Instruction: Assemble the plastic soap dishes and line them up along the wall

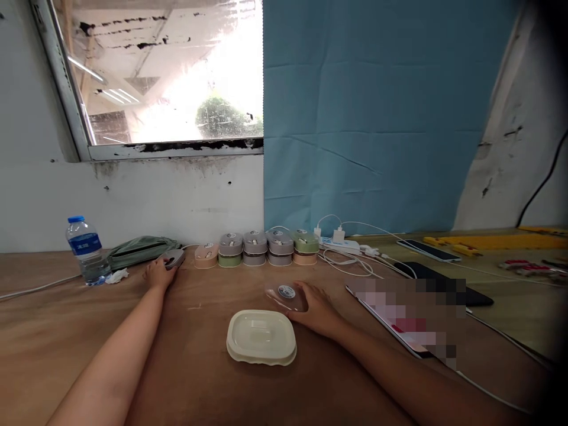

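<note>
At the back left, my left hand is closed round a small grey-mauve rounded case, close to a green zip pouch. My right hand has thumb and fingers curved about a clear plastic cover bearing a round printed label. Just in front of that cover lies a cream rounded-rectangle container, its broad face up. Neither hand touches it. Along the back stands a row of small rounded cases in grey, green and pink, most of them stacked in twos.
A water bottle and crumpled tissue are at the left. White cables run from a power strip. A tablet with a partly blurred screen, a black flat item and a phone lie on the right.
</note>
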Available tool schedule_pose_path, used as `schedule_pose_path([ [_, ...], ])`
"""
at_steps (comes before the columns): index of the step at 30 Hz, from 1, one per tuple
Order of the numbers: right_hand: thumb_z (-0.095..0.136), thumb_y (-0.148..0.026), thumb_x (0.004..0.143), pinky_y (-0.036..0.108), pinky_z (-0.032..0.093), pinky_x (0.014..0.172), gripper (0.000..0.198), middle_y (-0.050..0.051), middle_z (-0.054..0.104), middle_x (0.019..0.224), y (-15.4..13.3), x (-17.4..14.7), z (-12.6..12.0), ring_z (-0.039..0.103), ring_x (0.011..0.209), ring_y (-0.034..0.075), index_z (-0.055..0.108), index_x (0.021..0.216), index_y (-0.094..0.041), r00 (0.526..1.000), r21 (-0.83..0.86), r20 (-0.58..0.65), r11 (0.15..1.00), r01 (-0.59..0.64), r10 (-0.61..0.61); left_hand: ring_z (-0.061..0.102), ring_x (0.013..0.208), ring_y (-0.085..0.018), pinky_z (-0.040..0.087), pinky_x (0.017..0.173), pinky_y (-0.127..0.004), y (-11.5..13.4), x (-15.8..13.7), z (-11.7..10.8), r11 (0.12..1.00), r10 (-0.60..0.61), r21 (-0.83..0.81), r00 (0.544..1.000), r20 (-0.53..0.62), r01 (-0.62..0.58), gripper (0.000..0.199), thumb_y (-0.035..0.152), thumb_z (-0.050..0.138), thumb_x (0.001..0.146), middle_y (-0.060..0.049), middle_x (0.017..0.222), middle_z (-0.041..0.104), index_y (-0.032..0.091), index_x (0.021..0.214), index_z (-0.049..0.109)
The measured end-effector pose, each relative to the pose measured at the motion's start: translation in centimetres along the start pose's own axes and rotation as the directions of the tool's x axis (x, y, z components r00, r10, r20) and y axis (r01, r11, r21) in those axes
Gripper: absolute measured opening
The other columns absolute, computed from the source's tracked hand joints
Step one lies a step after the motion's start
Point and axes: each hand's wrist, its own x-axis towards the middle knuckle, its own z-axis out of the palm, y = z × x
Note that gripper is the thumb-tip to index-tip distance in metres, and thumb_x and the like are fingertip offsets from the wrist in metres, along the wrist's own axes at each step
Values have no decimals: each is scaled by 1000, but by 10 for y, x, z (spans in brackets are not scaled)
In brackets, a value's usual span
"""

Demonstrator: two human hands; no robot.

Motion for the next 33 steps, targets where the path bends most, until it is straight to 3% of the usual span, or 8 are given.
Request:
schedule_pose_path([
  [9,65,-51,52,41,33,91,71,10,53,116,0,1,0,43,110,32,49,113,-18,1000,24,-17,999,-22,22,44,107,-29,34,87,-39,4,-2,-3,999,15,-42,998,-66,-18,44,34,54,66,-15,109,52,13,105,46],
  [14,63,-39,56,38,36,92,66,13,50,120,-1,6,0,45,111,28,46,114,-12,994,280,-45,957,-82,98,43,109,-22,29,95,-33,46,-45,-28,894,353,-199,905,-238,-401,27,24,47,72,-10,109,52,15,98,49],
  [16,57,-39,60,35,38,91,59,12,50,121,-2,7,-2,46,111,25,46,113,-14,997,472,-30,880,-53,76,43,110,-22,29,96,-35,71,-76,-48,751,546,-268,796,-262,-603,24,26,46,75,-8,111,52,18,97,49],
  [21,51,-49,66,35,41,87,52,9,55,116,-9,-1,-15,51,106,24,48,108,-19,990,736,37,675,63,-134,41,113,-21,33,95,-37,119,-149,-108,254,917,-316,332,-222,-914,31,21,49,76,-8,118,49,21,107,50],
  [25,46,-68,61,35,44,75,62,8,63,94,-20,-11,-24,58,88,26,55,96,-18,962,746,88,657,108,-258,40,116,-20,37,94,-35,119,-175,-128,161,921,-223,228,-315,-961,35,19,50,77,-9,123,47,21,112,46],
  [30,32,-73,66,31,44,61,63,7,64,74,-30,-15,-29,58,68,21,58,77,-17,982,714,84,698,60,-170,40,115,-11,32,98,-25,102,-184,-119,-316,852,212,-375,-366,-925,22,18,52,77,7,118,53,28,97,56],
  [31,31,-73,67,31,44,60,64,8,65,76,-30,-15,-29,58,67,21,59,77,-17,983,721,99,692,35,-153,40,115,-11,31,98,-24,102,-185,-116,-342,856,233,-404,-322,-910,22,19,51,79,7,121,51,28,98,56],
  [33,29,-74,67,30,44,57,64,8,66,75,-30,-14,-28,59,63,20,58,73,-17,984,734,137,679,-22,-116,39,116,-11,29,99,-26,102,-189,-112,-285,901,236,-344,-263,-929,26,19,49,80,5,124,48,27,104,53],
])
